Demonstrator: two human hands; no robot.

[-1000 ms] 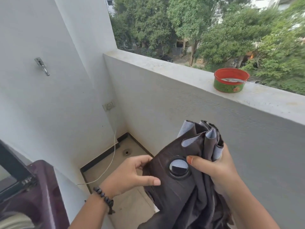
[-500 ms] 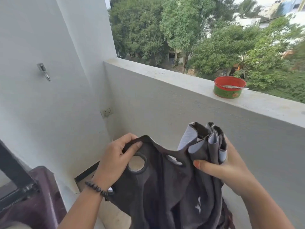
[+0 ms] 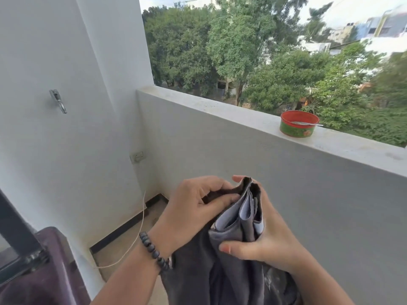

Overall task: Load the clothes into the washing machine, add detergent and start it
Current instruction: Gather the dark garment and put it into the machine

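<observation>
A dark brown curtain [image 3: 231,271] with a pale grey lining hangs from both my hands at chest height. Its top edge is gathered into folds. My left hand [image 3: 193,212], with a bead bracelet on the wrist, pinches the newest fold against the bundle. My right hand [image 3: 262,243] grips the gathered folds from the right, thumb across the front. The maroon top of the washing machine [image 3: 44,271] shows at the bottom left, with its dark raised lid [image 3: 15,230] beside it.
A grey parapet wall [image 3: 242,155] runs across in front of me. A red and green tin [image 3: 299,123] with a spoon across it stands on the ledge. A wall socket [image 3: 137,156] with a pale cord and a metal wall hook [image 3: 58,101] are on the left.
My left hand has brought the spread top edge with its ring rightward and pressed it onto the folds in my right hand. The view has tilted upward.
</observation>
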